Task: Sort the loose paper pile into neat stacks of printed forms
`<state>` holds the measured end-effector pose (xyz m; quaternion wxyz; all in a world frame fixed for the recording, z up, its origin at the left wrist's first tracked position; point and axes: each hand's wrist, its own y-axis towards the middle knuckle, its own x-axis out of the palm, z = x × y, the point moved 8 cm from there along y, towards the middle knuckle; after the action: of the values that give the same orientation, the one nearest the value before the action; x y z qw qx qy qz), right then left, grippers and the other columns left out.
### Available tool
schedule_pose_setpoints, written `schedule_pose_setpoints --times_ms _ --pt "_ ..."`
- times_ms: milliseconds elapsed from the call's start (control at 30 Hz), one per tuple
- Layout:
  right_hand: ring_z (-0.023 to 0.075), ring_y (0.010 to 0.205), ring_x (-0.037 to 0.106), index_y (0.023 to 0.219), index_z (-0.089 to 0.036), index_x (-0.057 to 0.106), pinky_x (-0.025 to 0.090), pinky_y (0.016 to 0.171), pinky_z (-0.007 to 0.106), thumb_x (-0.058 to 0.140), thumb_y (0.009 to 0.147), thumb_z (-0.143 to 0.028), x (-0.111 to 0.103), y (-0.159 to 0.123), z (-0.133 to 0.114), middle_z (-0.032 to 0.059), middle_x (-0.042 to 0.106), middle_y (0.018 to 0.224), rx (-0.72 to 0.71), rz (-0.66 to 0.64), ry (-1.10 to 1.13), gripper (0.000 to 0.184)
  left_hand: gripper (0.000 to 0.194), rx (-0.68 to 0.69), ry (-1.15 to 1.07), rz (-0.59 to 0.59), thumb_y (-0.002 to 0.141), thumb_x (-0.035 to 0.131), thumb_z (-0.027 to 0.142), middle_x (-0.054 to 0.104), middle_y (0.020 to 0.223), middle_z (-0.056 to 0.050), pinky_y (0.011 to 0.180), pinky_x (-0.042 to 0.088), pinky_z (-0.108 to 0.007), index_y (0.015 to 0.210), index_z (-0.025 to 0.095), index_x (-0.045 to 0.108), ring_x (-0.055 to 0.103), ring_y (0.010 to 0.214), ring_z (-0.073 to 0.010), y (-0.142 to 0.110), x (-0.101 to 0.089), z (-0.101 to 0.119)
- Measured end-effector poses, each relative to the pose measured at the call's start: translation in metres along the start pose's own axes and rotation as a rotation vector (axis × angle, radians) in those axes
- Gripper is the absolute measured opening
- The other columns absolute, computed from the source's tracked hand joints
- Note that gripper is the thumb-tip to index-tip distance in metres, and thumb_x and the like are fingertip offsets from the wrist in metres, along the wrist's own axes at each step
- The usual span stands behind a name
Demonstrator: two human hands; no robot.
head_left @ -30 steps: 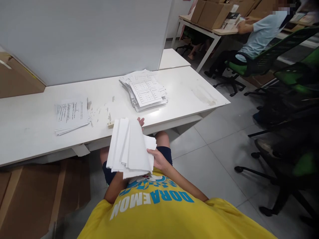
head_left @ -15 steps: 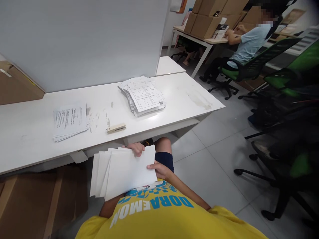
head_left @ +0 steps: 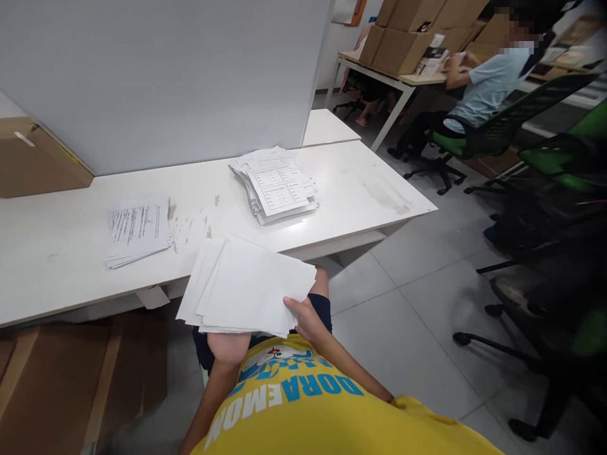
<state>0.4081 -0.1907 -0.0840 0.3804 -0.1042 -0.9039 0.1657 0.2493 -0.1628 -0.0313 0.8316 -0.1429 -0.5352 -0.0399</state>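
A fanned stack of blank-faced white paper sheets (head_left: 256, 287) is held over my lap, in front of the desk edge. My right hand (head_left: 307, 319) grips its right lower corner, thumb on top and fingers underneath. At the near edge, my left hand (head_left: 230, 346) reaches beneath the sheets; its fingers are hidden by them. Beyond, on the white desk (head_left: 199, 170), lies an untidy pile of printed forms (head_left: 277, 189). To its left are several printed sheets (head_left: 138, 230) in a small overlapping stack.
Behind the desk stands a grey partition (head_left: 180, 82), with a cardboard box (head_left: 38, 158) at the left. Another open box (head_left: 57, 385) is below the desk. Office chairs (head_left: 535, 354) fill the right side. A person in light blue (head_left: 497, 82) sits at a table with stacked boxes (head_left: 398, 47).
The sheets have risen toward the desk and turned, now covering where the beige stapler lay. My left hand has left their far edge and come under the near edge. My right hand keeps its grip.
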Motion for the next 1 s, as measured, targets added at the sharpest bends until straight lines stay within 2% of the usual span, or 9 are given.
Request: schedule_pose_setpoints --times_ms 100,167,267,333,467,600,700,833,1000 --pt "0.032 0.106 0.068 0.124 -0.022 0.061 0.054 0.096 0.044 0.088 0.057 -0.039 0.002 0.005 -0.022 0.0073 0.076 0.107 -0.054 0.03 -0.055 0.074 0.042 0.197 0.055 0.06 0.09 0.053 0.058 0.058 0.138 -0.002 0.105 0.046 -0.042 0.125 0.036 0.061 0.052 0.128 -0.0253 -0.005 -0.002 0.021" --pt "0.0313 0.105 0.068 0.118 -0.023 0.064 0.053 0.096 0.044 0.088 0.056 -0.039 -0.002 0.011 -0.037 0.0066 0.076 0.106 -0.084 0.037 -0.108 0.069 0.057 0.27 0.149 0.118 0.084 0.048 0.07 0.059 0.139 0.001 0.111 0.041 -0.044 0.13 0.038 0.058 0.045 0.137 -0.0283 -0.003 -0.005 0.039" --pt "0.0296 0.104 0.068 0.108 -0.022 0.068 0.054 0.094 0.042 0.087 0.057 -0.037 -0.017 0.018 -0.058 0.0056 0.076 0.106 -0.106 0.048 -0.21 0.056 0.073 0.154 0.294 0.129 0.079 0.046 0.076 0.065 0.131 -0.006 0.111 0.04 -0.05 0.132 0.027 0.06 0.044 0.138 -0.0342 0.011 -0.006 0.058" --pt "0.0294 0.1 0.068 0.104 -0.021 0.07 0.054 0.091 0.042 0.087 0.055 -0.036 -0.03 0.02 -0.071 0.0063 0.076 0.104 -0.083 0.051 -0.274 0.054 0.07 0.0 0.392 0.055 0.076 0.056 0.07 0.069 0.123 -0.01 0.108 0.043 -0.051 0.126 0.022 0.065 0.047 0.135 -0.0371 0.024 -0.001 0.061" --pt "0.0297 0.098 0.069 0.104 -0.019 0.07 0.054 0.088 0.041 0.09 0.051 -0.039 -0.048 0.011 -0.096 0.0078 0.076 0.104 -0.088 0.085 -0.366 0.06 0.05 -0.209 0.589 0.006 0.065 0.078 0.039 0.074 0.109 -0.012 0.1 0.052 -0.048 0.109 0.017 0.072 0.059 0.121 -0.0395 0.04 0.007 0.053" --pt "0.0296 0.095 0.069 0.1 -0.017 0.072 0.054 0.084 0.039 0.088 0.055 -0.046 -0.053 -0.002 -0.111 0.0093 0.076 0.104 -0.019 0.073 -0.467 0.056 0.055 -0.282 0.703 0.08 0.054 0.086 0.038 0.076 0.102 -0.014 0.091 0.057 -0.045 0.102 0.014 0.073 0.066 0.108 -0.0401 0.04 0.01 0.032" --pt "0.0311 0.095 0.069 0.097 -0.016 0.074 0.055 0.083 0.04 0.087 0.057 -0.049 -0.054 -0.006 -0.116 0.011 0.076 0.103 0.018 0.075 -0.562 0.054 0.062 -0.259 0.815 0.125 0.052 0.089 0.042 0.075 0.108 -0.014 0.093 0.056 -0.044 0.105 0.015 0.072 0.067 0.108 -0.0373 0.042 0.011 0.019" --pt "0.0324 0.099 0.069 0.1 -0.018 0.074 0.055 0.086 0.043 0.086 0.057 -0.051 -0.058 -0.004 -0.112 0.0107 0.076 0.106 0.01 0.106 -0.564 0.056 0.063 -0.137 0.968 0.176 0.052 0.09 0.045 0.073 0.112 -0.014 0.099 0.052 -0.044 0.104 0.014 0.073 0.066 0.111 -0.0352 0.056 0.008 0.015" --pt "0.032 0.101 0.07 0.102 -0.019 0.073 0.056 0.088 0.043 0.085 0.06 -0.051 -0.067 -0.004 -0.106 0.0109 0.075 0.11 0.011 0.072 -0.634 0.055 0.064 -0.074 0.93 0.197 0.048 0.092 0.043 0.074 0.111 -0.015 0.1 0.05 -0.046 0.101 0.012 0.074 0.066 0.109 -0.0355 0.068 0.004 0.006"
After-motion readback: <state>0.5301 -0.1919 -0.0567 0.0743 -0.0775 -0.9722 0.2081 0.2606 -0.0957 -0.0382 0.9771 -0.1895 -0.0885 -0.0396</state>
